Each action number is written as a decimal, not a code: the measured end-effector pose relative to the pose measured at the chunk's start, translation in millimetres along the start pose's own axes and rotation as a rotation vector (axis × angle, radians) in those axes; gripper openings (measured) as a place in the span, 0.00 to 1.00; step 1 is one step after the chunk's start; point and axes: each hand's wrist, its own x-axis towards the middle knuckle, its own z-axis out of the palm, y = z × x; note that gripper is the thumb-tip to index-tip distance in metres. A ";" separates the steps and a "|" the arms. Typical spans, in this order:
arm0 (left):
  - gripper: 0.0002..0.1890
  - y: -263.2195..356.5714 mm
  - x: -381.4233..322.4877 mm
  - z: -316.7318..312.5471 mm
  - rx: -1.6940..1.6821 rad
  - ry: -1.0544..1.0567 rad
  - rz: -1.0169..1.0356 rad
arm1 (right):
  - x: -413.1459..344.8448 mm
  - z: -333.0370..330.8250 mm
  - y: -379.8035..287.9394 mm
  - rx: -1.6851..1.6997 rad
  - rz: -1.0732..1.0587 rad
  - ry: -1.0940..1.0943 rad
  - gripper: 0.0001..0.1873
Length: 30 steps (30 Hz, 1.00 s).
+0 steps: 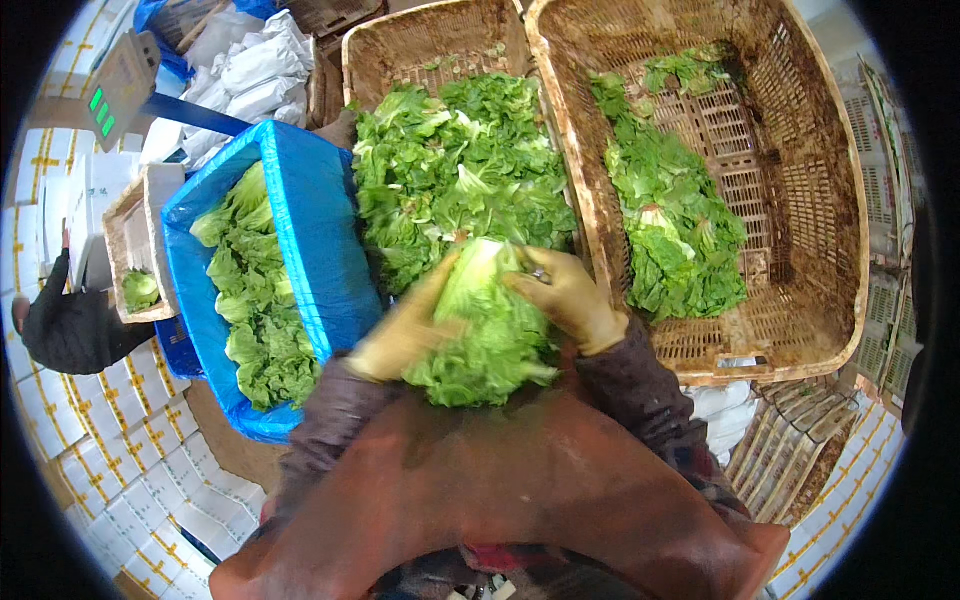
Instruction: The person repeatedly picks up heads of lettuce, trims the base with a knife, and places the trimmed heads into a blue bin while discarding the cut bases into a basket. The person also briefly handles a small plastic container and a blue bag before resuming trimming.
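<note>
A head of leafy lettuce (487,330) is between my two gloved hands, its pale base pointing away from me. My left hand (412,330), blurred, lies along its left side with the fingers against the leaves. My right hand (566,292) is at the upper right of the head, near the base, and a small metal thing (540,275) shows at its fingers; what it is I cannot tell. Beyond the hands, loose lettuce leaves (465,165) fill much of a brown plastic crate (352,56). Lettuce heads (259,300) lie in rows in a blue-lined box (322,225) on the left.
A larger dirty plastic crate (844,225) on the right holds more lettuce leaves (675,217). A scale display on a post (120,94) and white wrapped bundles (262,67) are at the upper left. A person in dark clothes (75,330) is at the far left, near stacked white boxes (105,427).
</note>
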 end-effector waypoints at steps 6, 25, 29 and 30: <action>0.52 -54.0 2.6 -52.9 -0.652 -0.278 0.221 | 81.1 -79.5 -65.2 -0.896 -0.052 0.113 0.26; 0.57 -89.0 71.2 40.8 -1.791 -0.765 0.331 | 81.1 -12.7 -99.1 -0.683 -0.323 -0.165 0.44; 0.52 -92.1 53.6 108.9 -2.023 -0.660 0.285 | 98.3 -58.1 -49.3 -0.582 -0.004 0.560 0.40; 0.50 -93.8 59.7 127.5 -2.087 -0.676 0.349 | 89.4 -61.9 -29.1 -0.489 -0.059 0.320 0.44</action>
